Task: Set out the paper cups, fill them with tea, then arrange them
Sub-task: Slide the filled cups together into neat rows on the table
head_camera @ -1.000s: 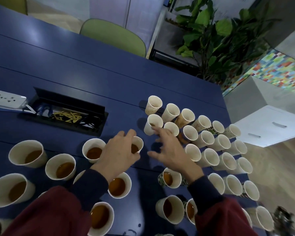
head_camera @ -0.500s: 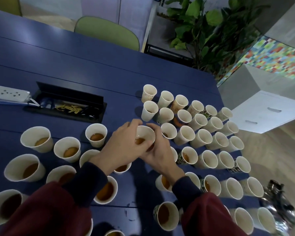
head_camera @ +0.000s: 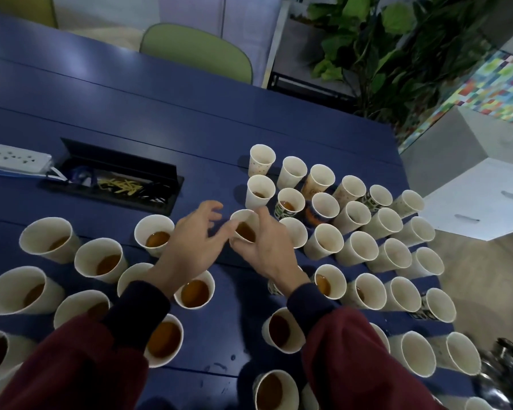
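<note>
Gripping a paper cup [head_camera: 245, 229] of tea, right hand [head_camera: 267, 250] has its fingers curled round the cup's right side and thumb on the near wall. Left hand [head_camera: 190, 244] is just beside the cup, fingers spread and loose, holding nothing; contact with the cup can't be told. The cup sits mid-worktop [head_camera: 160, 113], at the left edge of the packed cups [head_camera: 356, 250]. Looser filled cups [head_camera: 98, 258] stand to the left. Cable tray [head_camera: 113, 176] and power strip [head_camera: 12, 156] lie beyond them.

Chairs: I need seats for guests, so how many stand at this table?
2. One green chair stands at the far edge of the table; a second chair shows only partly at top left. Others may be out of view.
</note>
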A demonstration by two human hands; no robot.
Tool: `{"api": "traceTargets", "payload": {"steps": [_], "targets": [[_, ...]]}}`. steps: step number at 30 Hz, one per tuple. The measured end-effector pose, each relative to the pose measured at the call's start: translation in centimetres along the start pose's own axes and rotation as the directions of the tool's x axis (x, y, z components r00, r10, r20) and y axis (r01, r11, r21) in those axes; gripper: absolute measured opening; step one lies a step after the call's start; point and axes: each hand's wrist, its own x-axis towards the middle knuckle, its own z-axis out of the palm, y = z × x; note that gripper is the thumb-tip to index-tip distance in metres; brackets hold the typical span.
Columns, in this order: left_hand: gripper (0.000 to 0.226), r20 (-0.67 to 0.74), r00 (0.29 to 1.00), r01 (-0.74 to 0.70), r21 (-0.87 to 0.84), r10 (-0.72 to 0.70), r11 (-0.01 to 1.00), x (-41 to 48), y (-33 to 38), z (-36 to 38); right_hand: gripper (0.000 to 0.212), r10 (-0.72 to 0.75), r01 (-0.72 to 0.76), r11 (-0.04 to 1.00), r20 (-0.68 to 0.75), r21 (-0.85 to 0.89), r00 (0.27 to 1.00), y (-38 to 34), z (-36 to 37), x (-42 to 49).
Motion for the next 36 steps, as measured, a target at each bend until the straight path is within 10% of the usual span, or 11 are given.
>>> {"api": "traceTargets", "payload": {"steps": [10,36], "targets": [[0.076,-0.176,0.974,0.215,0.519,-0.142,0.827,1.4,-5.4,-3.3,0.06,0.204,-0.194,0.974,0.077,-0.121,0.976,1.9,2.3,1.8],[0.048,-0.117,0.99,0.132,0.545,-0.081,0.828,1.5,-3.7,-4.5,0.077,0.029,-0.012,0.982,0.085,-0.19,0.996,0.6,-1.1,0.6]]}}
